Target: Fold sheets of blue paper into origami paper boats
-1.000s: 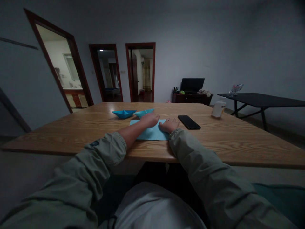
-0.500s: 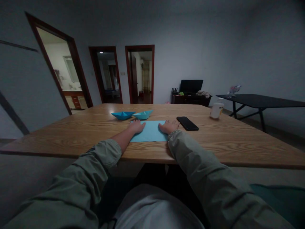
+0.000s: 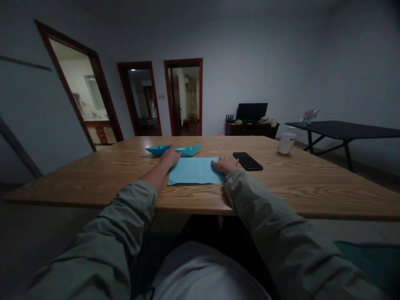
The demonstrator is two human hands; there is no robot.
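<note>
A light blue sheet of paper (image 3: 196, 171) lies on the wooden table, its near edge slightly raised. My left hand (image 3: 170, 157) is at the sheet's upper left corner, fingers apart, partly in front of a darker blue paper boat (image 3: 154, 150). Beside that boat stands a lighter blue paper boat (image 3: 190, 150), just beyond the sheet. My right hand (image 3: 225, 165) rests on the sheet's right side with its fingers spread, close to a black phone (image 3: 248, 161).
The wooden table (image 3: 118, 179) reaches to both sides. A white bottle (image 3: 286, 142) stands at its back right. Farther off are a black table (image 3: 350, 129), a dark screen (image 3: 251, 111) on a low cabinet, and doorways at the left.
My left hand has moved left and away from me, off the sheet's middle toward the darker boat. The sheet has shifted a little and its near edge has lifted. My right hand stays on the right side.
</note>
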